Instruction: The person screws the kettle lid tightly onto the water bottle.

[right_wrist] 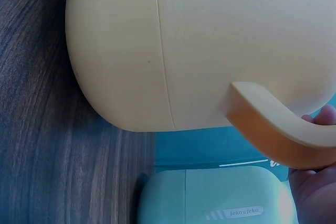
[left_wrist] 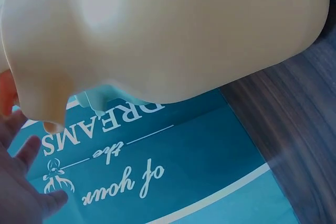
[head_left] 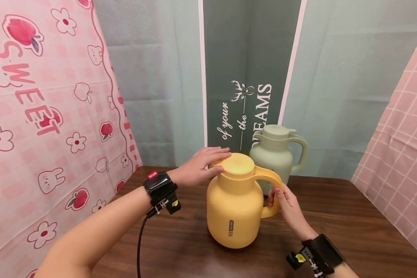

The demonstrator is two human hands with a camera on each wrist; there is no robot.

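A yellow thermos jug (head_left: 234,208) stands upright in the middle of the wooden table, its round lid (head_left: 237,164) on top. My right hand (head_left: 288,202) grips its handle (head_left: 269,174) with curled fingers. At the lid's left edge is my left hand (head_left: 203,166), its fingers straight and the fingertips right at the rim. The left wrist view has the left fingers (left_wrist: 29,153) spread near the jug's spout. In the right wrist view, the right hand (right_wrist: 317,195) wraps the handle's far part, mostly out of frame.
Behind the yellow jug, to its right, stands a pale green thermos jug (head_left: 274,154), partly hidden. Cloth curtains hang at the back (head_left: 160,96) and on both sides of the table (head_left: 333,231). A black cable (head_left: 139,247) hangs from the left wrist camera.
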